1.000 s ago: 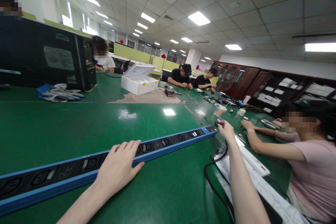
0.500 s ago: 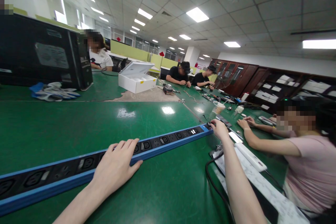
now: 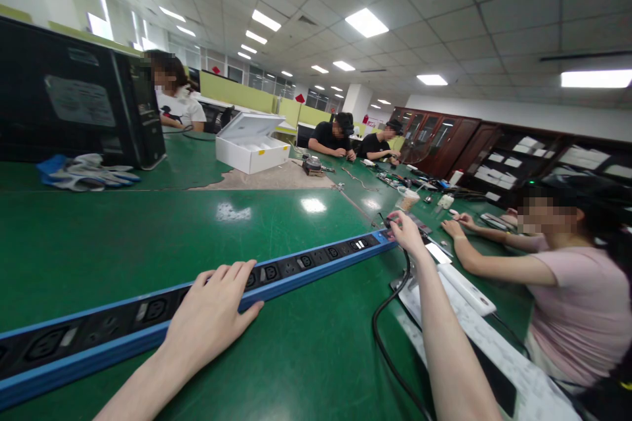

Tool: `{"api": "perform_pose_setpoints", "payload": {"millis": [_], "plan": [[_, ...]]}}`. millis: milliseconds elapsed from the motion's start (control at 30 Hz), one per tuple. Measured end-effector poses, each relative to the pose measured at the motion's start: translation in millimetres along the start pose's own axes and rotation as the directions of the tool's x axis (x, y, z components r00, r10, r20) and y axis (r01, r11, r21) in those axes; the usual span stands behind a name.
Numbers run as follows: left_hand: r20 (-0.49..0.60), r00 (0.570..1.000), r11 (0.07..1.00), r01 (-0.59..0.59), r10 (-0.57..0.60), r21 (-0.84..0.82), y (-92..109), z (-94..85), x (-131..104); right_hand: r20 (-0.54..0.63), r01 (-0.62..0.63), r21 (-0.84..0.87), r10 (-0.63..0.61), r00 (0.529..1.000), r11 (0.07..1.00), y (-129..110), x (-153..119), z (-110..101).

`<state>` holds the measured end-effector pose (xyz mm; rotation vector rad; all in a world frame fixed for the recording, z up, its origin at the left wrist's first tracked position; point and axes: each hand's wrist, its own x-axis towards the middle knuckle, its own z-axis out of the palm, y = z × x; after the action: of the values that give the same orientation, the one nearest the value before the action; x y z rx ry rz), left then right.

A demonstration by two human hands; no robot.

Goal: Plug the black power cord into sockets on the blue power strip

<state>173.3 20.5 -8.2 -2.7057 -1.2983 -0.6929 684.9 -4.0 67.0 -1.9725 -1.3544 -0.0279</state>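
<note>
A long blue power strip [image 3: 306, 271] with black sockets lies slantwise across the green table [image 3: 162, 223]. My left hand [image 3: 217, 306] rests over the strip's middle, fingers on its far side and thumb on the near side. At the strip's right end, my right hand [image 3: 405, 231] has its fingers closed around the black cable's end, partly hidden by the fingers. From there the black cable [image 3: 378, 322] curves down toward the front edge.
Left, a black computer case [image 3: 79, 92] stands beside blue-white gloves [image 3: 89, 172]. An open white box [image 3: 253, 148] sits farther back. Right are a white power strip [image 3: 467, 289], a cup [image 3: 407, 198] and a seated person [image 3: 577, 296]. More people sit beyond.
My right hand has lifted slightly at the strip's end, and the black cable now rises up to it. The whole view has shifted a little.
</note>
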Motion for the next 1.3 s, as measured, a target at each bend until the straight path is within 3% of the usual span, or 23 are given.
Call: {"api": "perform_pose_setpoints", "payload": {"millis": [100,200,267,333,400,467,533,567,633,767,833,900,967,1167,1233,1300], "plan": [[-0.003,1.0,1.0,0.005,-0.005,-0.018,-2,2.0,0,0.131,0.035,0.313,-0.08,0.988,0.949,-40,-4,1],[-0.031,0.999,0.997,0.025,-0.027,-0.072,2,1.1,2,0.189,0.089,0.48,-0.203,0.961,0.873,-95,-13,11],[-0.061,0.997,0.982,0.034,-0.046,-0.184,14,-2.6,3,0.242,0.11,0.574,-0.296,0.924,0.811,-137,-28,25],[-0.05,0.995,0.912,0.055,-0.082,-0.405,36,-8.7,4,0.274,0.116,0.675,-0.393,0.878,0.729,-180,-51,43],[0.073,0.99,0.69,0.134,-0.118,-0.711,65,-15.9,4,0.312,0.078,0.77,-0.481,0.819,0.634,-221,-81,62],[0.267,0.963,0.279,0.267,-0.037,-0.922,94,-23.4,3,0.322,0.025,0.826,-0.508,0.799,0.563,-253,-110,79],[0.369,0.928,-0.084,0.372,0.053,-0.924,117,-31.2,1,0.34,-0.002,0.845,-0.535,0.773,0.535,-274,-133,89],[0.396,0.914,-0.195,0.406,0.089,-0.893,124,-35.5,1,0.352,0.001,0.842,-0.55,0.758,0.54,-280,-140,91],[0.434,0.896,-0.3,0.441,0.095,-0.846,129,-45.3,0,0.364,0.03,0.823,-0.566,0.74,0.568,-284,-145,90],[0.498,0.866,-0.352,0.479,0.042,-0.804,116,-69.4,4,0.375,0.108,0.77,-0.582,0.721,0.629,-270,-127,70],[0.545,0.837,-0.35,0.528,0.058,-0.774,105,-81.2,8,0.418,0.175,0.732,-0.636,0.648,0.659,-259,-114,58],[0.577,0.815,-0.318,0.561,0.051,-0.764,97,-91.4,11,0.446,0.317,0.647,-0.681,0.58,0.694,-249,-103,45],[0.592,0.805,-0.258,0.58,0.036,-0.772,92,-99.7,11,0.468,0.456,0.526,-0.692,0.549,0.718,-241,-97,34],[0.624,0.78,-0.12,0.626,0.059,-0.771,84,-113.8,10,0.577,0.631,0.257,-0.64,0.507,0.732,-233,-95,7],[0.596,0.801,-0.128,0.597,0.055,-0.792,80,-119.6,12,0.568,0.651,0.208,-0.632,0.528,0.73,-233,-96,-2],[0.536,0.843,-0.188,0.533,0.039,-0.825,80,-127.0,12,0.494,0.671,0.164,-0.649,0.578,0.723,-234,-96,-11]]}}
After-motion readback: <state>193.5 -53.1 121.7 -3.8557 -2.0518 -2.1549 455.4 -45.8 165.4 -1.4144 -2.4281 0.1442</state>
